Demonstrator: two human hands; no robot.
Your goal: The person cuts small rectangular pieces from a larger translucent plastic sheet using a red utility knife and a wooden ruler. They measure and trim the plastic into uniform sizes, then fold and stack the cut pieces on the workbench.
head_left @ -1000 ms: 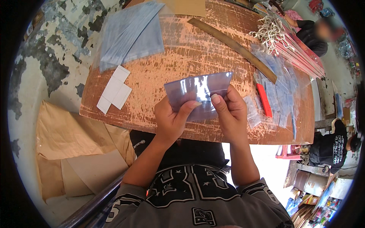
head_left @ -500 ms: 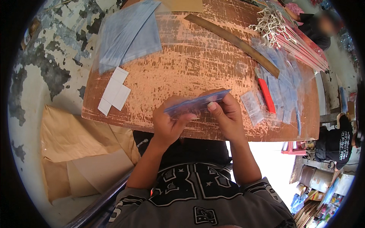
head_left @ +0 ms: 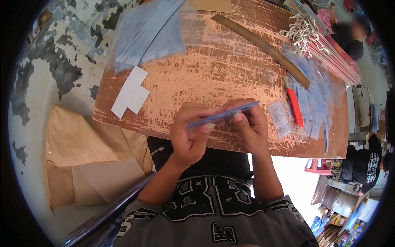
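Hard to read: clear plastic bag (head_left: 224, 115) seen nearly edge-on, only a thin bluish strip showing, contents not discernible. Pinched at both ends, left hand (head_left: 190, 136) closed on the lower left end, fingers curled, thumb on top; right hand (head_left: 250, 125) closed on the upper right part, fingertips (head_left: 238, 117) pressing the edge. Palms hidden, forearms partly covered by the dark printed shirt. Bag held just above the near edge of the wooden board (head_left: 214, 70).

On the board, relative to the bag: white paper pieces (head_left: 130, 91) well to the left, overlapping each other. Large sheet of clear film (head_left: 148, 33) far up left, edges hard to separate from the board. Long wooden strip (head_left: 259, 45) above, running diagonally. Red-handled tool (head_left: 295, 108) just to the right, tip hidden among small clear bags (head_left: 312, 94), count impossible to tell. One small bag (head_left: 279, 119) near the right hand. Bundle of thin sticks with white string loops (head_left: 317, 41) at upper right, cut off by the rim.

Board worn, copper-brown with scratched pale patches. Floor left of the board pale with peeling dark patches. Cardboard sheets (head_left: 82, 156) below left of the board. Dark metal bar (head_left: 111, 210) at lower left. Another person (head_left: 364, 164) in dark clothing at far right, mostly cut off; clutter there blurred.
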